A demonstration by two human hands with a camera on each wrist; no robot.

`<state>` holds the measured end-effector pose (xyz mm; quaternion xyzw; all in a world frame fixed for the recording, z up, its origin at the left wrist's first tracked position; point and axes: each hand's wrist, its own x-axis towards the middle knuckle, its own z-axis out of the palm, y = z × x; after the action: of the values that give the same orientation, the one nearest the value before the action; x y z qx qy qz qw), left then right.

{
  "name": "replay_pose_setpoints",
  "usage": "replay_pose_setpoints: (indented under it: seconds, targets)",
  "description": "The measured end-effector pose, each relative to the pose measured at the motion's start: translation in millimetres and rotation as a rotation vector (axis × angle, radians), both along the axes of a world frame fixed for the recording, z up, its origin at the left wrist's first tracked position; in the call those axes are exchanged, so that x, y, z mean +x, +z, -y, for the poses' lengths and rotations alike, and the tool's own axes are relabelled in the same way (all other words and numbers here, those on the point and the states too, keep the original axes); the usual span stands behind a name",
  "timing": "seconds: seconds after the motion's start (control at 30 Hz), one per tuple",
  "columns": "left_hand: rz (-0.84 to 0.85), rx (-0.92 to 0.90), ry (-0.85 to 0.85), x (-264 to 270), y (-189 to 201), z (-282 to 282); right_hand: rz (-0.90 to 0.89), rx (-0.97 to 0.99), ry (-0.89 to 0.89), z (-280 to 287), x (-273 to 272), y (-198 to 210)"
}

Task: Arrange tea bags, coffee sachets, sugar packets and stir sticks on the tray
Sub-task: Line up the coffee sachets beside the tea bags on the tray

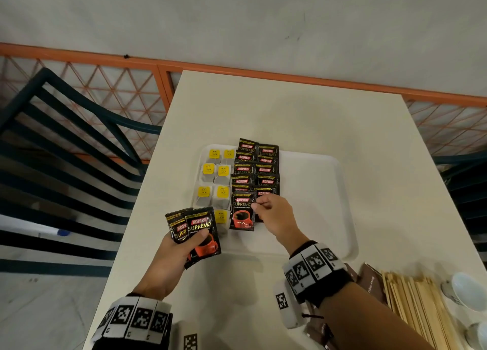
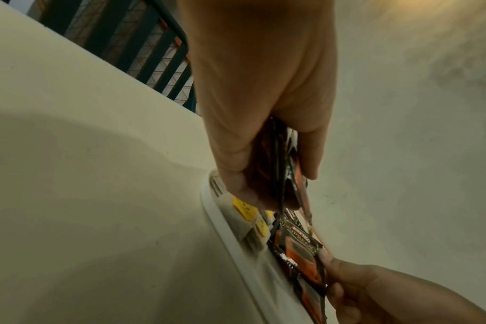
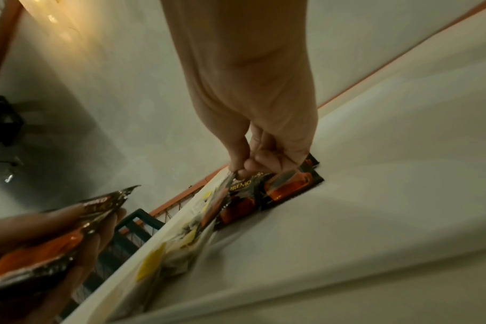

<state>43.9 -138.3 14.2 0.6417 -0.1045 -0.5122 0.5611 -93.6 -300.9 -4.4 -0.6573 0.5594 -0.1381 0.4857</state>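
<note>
A white tray (image 1: 316, 191) lies on the table. Its left part carries tea bags (image 1: 208, 170) with yellow tags, and beside them two columns of black coffee sachets (image 1: 257, 166). My right hand (image 1: 257, 206) pinches the top right corner of one coffee sachet (image 1: 242, 212) at the near end of the left column; that sachet (image 3: 244, 188) also shows in the right wrist view under the fingertips (image 3: 237, 168). My left hand (image 1: 184, 241) grips a small stack of coffee sachets (image 1: 201, 233) just off the tray's near left corner, seen edge-on as spare sachets (image 2: 289, 175) in the left wrist view.
Wooden stir sticks (image 1: 419, 305) and brown sugar packets (image 1: 371, 283) lie at the table's near right, next to white cups (image 1: 463, 291). A dark slatted chair (image 1: 66, 152) stands left of the table; an orange lattice fence (image 1: 237, 70) runs behind it.
</note>
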Motion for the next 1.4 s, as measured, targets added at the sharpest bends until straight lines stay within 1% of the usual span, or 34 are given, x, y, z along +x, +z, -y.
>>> replay_pose_setpoints:
  seconds: [0.17,0.27,0.47,0.53,0.63,0.7,0.77,0.87,0.97,1.07,1.13,1.23,1.3,1.4]
  targets:
    - [-0.005,-0.008,-0.005,-2.5,-2.4,2.2,-0.021,-0.074,0.010,-3.4,1.4,-8.9]
    - [-0.017,-0.023,-0.018,-4.5,-2.8,4.3,0.003,-0.125,-0.011,-6.7,3.3,-12.9]
    - [-0.050,-0.048,-0.051,-9.2,2.1,12.9,-0.031,-0.212,0.006,-14.2,-0.7,-6.1]
    - [-0.055,-0.071,-0.073,-12.6,5.0,17.9,0.036,-0.161,0.061,-21.9,-3.5,3.9]
    - [-0.055,-0.093,-0.086,-18.4,6.3,26.7,0.177,0.022,0.219,-38.0,-8.9,15.0]
    - [-0.056,-0.093,-0.078,-22.6,6.3,32.0,0.228,0.096,0.261,-45.1,-12.8,13.6]
    - [-0.064,-0.076,-0.073,-26.7,5.6,36.0,0.244,0.118,0.216,-46.2,-18.0,7.6]
    - [-0.102,-0.044,-0.103,-29.8,4.3,37.6,0.212,0.121,0.137,-37.4,-26.1,4.7]
    - [-0.090,-0.021,-0.130,-28.9,2.1,36.9,0.172,0.129,0.101,-24.1,-36.6,2.8]
    - [-0.056,-0.009,-0.116,-26.8,2.0,37.1,0.157,0.126,0.003,-11.2,-45.8,0.9]
    - [-0.034,-0.005,-0.100,-25.4,1.8,35.4,0.088,0.089,-0.051,-2.8,-49.3,-5.0]
    - [-0.016,-0.009,-0.106,-24.0,0.6,30.9,-0.058,0.024,-0.042,3.5,-49.5,-12.0]
    - [-0.013,-0.005,-0.112,-23.2,-1.1,28.8,-0.069,-0.002,-0.068,4.9,-48.7,-14.2]
    - [-0.002,-0.004,-0.111,-22.4,-2.3,26.9,-0.036,-0.031,-0.116,4.5,-46.2,-15.7]
